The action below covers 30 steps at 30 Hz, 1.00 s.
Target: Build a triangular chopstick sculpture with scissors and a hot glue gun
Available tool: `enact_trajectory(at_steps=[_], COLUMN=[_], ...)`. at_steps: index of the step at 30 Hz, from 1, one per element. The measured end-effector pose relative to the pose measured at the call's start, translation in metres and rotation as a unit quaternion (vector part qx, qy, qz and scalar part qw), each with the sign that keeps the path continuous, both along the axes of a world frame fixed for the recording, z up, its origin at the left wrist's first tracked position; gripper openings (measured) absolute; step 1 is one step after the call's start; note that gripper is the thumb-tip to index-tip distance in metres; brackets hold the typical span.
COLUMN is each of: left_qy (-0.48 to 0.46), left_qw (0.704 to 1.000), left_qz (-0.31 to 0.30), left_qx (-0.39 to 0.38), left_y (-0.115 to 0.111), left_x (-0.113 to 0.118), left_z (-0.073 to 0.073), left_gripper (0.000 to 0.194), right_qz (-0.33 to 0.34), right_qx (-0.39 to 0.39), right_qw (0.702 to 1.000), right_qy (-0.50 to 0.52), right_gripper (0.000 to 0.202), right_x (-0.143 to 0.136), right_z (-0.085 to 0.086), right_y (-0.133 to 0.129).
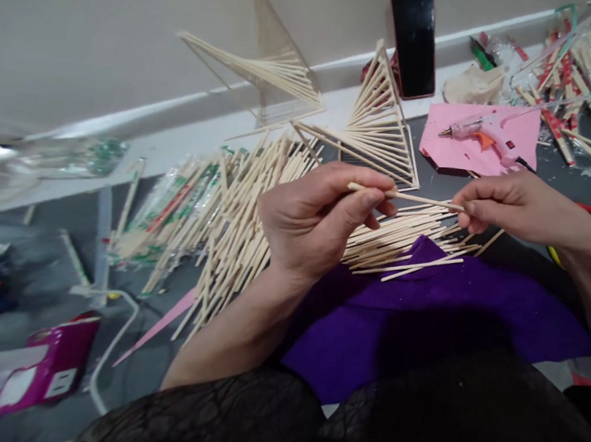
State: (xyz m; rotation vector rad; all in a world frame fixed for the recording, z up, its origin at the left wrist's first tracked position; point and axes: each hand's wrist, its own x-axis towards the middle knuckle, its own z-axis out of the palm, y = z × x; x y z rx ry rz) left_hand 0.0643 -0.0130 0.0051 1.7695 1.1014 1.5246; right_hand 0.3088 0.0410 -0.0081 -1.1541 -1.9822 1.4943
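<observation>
A single wooden stick (421, 199) is spanning the gap between the two hands, running nearly level above a small pile of sticks (399, 237). The left hand (316, 215) is pinching it near one end between thumb and fingers; the right hand (507, 204) is gripping the other end in a similar narrow pinch. The step in hand appears to be the handling of one stick; the next move would seem to call for steady pinches at both ends, or for one hand loosening while the other is bearing the stick. Beneath, the small pile is lying at the far edge of a purple cloth (471, 302). Beyond it, a fan-shaped stick frame (384, 130) is standing on the grey desk (71, 207), near a dark phone (415, 48). To its right, a glue gun (484, 134) is resting on a pink pad (526, 128); to the left, a larger pile of sticks (246, 211) is spreading beside wrapped chopsticks (174, 197).
</observation>
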Motion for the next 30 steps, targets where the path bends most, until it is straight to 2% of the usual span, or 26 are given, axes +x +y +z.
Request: enact_trajectory(at_steps=[3, 5, 10, 14, 17, 19, 21, 24, 27, 30], left_qy=[0.009, 0.013, -0.03, 0.004, 0.009, -0.017, -0.051, -0.063, -0.044, -0.042], left_qw=[1.0, 1.0, 0.995, 0.992, 0.995, 0.996, 0.997, 0.997, 0.994, 0.992], left_qz=[-0.016, -0.015, 0.0, -0.031, -0.072, -0.081, -0.061, -0.015, -0.001, -0.02], left_qx=[0.004, -0.012, -0.091, -0.121, -0.075, -0.024, -0.002, -0.046, -0.101, -0.113], left_y=[0.001, 0.002, 0.003, -0.005, -0.01, -0.009, -0.006, -0.003, -0.002, 0.0], left_x=[-0.005, -0.007, -0.012, -0.016, -0.02, -0.024, -0.03, -0.033, -0.03, -0.025], left_z=[0.003, 0.006, 0.015, 0.02, 0.023, 0.024, 0.024, 0.021, 0.015, 0.009], left_gripper=[0.009, 0.009, 0.012, 0.007, 0.006, 0.008, 0.01, 0.006, 0.01, 0.01], right_qz=[-0.006, -0.007, -0.001, 0.019, 0.017, -0.008, -0.057, -0.111, -0.069, 0.014], right_qx=[0.073, 0.081, -0.034, -0.103, -0.123, -0.115, -0.07, 0.065, 0.189, 0.24], right_qw=[0.996, 0.995, 0.999, 0.994, 0.991, 0.992, 0.995, 0.992, 0.979, 0.969], right_qy=[-0.045, -0.056, 0.021, 0.037, 0.045, 0.049, 0.042, 0.011, -0.025, -0.059], right_gripper=[0.017, 0.018, 0.012, 0.009, 0.009, 0.007, 0.007, 0.016, 0.026, 0.026], right_x=[-0.007, -0.011, -0.017, -0.02, -0.021, -0.02, -0.018, -0.017, -0.02, -0.024], right_z=[-0.003, -0.005, -0.005, -0.008, -0.012, -0.014, -0.015, -0.013, -0.008, -0.008], right_y=[-0.007, -0.009, -0.012, -0.014, -0.013, -0.01, -0.007, -0.008, -0.015, -0.021])
